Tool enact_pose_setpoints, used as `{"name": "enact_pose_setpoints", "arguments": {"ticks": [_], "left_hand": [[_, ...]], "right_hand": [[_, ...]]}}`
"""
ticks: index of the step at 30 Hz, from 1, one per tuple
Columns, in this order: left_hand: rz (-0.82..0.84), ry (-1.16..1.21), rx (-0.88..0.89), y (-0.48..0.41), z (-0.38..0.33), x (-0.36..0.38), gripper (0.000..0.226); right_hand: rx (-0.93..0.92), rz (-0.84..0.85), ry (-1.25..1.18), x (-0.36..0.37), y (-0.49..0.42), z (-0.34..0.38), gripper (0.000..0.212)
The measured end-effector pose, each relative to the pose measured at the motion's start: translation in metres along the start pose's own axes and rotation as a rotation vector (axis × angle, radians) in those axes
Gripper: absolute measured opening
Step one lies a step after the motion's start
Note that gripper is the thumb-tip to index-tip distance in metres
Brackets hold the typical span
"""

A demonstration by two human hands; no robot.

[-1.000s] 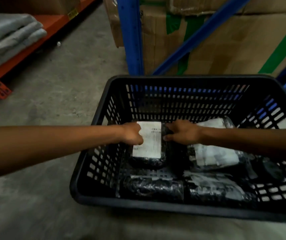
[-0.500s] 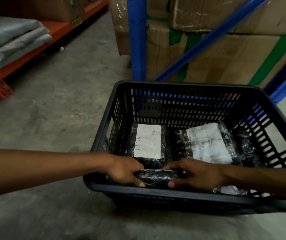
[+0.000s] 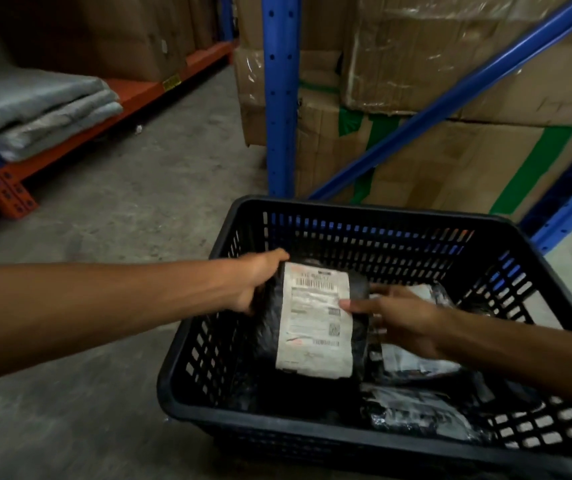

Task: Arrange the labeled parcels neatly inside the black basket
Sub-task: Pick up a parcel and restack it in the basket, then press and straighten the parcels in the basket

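At basket left wall | my left hand and right hand pinch parcel by its sides, raised over others | risk: slick wrap slips, parcel lands crooked.

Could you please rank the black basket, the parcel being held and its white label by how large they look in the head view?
1. black basket
2. held parcel, gripped by the left hand and right hand
3. white label, covering most of the parcel's face, so this gap is narrow.
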State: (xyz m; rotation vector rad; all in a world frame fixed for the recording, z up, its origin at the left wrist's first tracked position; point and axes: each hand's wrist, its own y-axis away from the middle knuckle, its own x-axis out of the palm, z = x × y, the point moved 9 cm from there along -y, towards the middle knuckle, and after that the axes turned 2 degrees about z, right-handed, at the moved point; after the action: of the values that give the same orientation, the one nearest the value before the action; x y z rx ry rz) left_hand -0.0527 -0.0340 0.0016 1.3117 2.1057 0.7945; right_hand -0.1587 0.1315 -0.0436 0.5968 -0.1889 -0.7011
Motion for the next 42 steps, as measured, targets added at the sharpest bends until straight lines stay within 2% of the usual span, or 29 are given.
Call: {"name": "enact_pose_setpoints", "arguments": {"ticks": [1,3,5,9,12,15,18,20,23,26,30,33,36,38,39,42], "left_hand": [[-0.005,-0.021,-0.009,-0.001,0.006,0.005,0.028],[-0.036,-0.148,-0.008,-0.01,0.021,0.012,0.02],[-0.106,-0.201,0.015,-0.024,0.032,0.013,0.037],[-0.181,-0.217,0.045,-0.054,0.032,-0.006,0.034],[-0.246,-0.256,0.101,-0.08,0.015,-0.026,0.043],[-0.305,-0.361,0.12,-0.096,-0.003,-0.035,0.053],[-0.184,-0.492,0.083,-0.112,0.0,-0.024,0.053],[-0.123,-0.591,0.06,-0.121,0.009,-0.018,0.059],[-0.128,-0.775,0.093,-0.119,0.011,-0.012,0.071],[-0.2,-1.006,0.272,-0.099,-0.003,0.009,0.074],[0.0,-1.067,0.514,-0.065,0.002,0.085,0.077],[0.2,-1.126,0.559,-0.059,0.022,0.15,0.091],[0.337,-1.221,0.558,-0.06,0.044,0.199,0.105],[0.281,-1.272,0.557,-0.065,0.053,0.215,0.113],[0.22,-1.277,0.565,-0.067,0.055,0.217,0.114],[0.075,-1.246,0.611,-0.07,0.055,0.219,0.108]], "right_hand": [[0.019,-0.042,-0.009,0.0,-0.002,-0.009,0.017],[0.068,-0.103,0.006,0.0,-0.01,-0.027,0.016],[0.097,-0.154,0.022,-0.001,-0.019,-0.037,0.023],[0.044,-0.214,0.038,0.002,-0.039,-0.03,0.017],[-0.007,-0.277,0.051,0.002,-0.065,-0.013,0.022],[-0.004,-0.201,0.124,0.014,-0.098,-0.002,0.032],[0.018,-0.186,0.314,0.024,-0.119,-0.001,0.033],[0.019,-0.185,0.409,0.023,-0.126,-0.002,0.043],[-0.023,-0.097,0.524,0.015,-0.12,0.004,0.047],[-0.157,-0.099,0.979,-0.011,-0.088,0.027,0.064],[-0.381,-0.074,1.505,-0.049,-0.029,0.03,0.08],[-0.325,0.018,1.714,-0.08,0.007,-0.01,0.083],[-0.442,0.088,1.87,-0.09,0.023,-0.042,0.099],[-0.429,0.087,1.959,-0.095,0.019,-0.057,0.108],[-0.439,0.044,1.979,-0.095,0.016,-0.058,0.104],[-0.478,-0.092,1.948,-0.091,0.01,-0.048,0.073]]}}
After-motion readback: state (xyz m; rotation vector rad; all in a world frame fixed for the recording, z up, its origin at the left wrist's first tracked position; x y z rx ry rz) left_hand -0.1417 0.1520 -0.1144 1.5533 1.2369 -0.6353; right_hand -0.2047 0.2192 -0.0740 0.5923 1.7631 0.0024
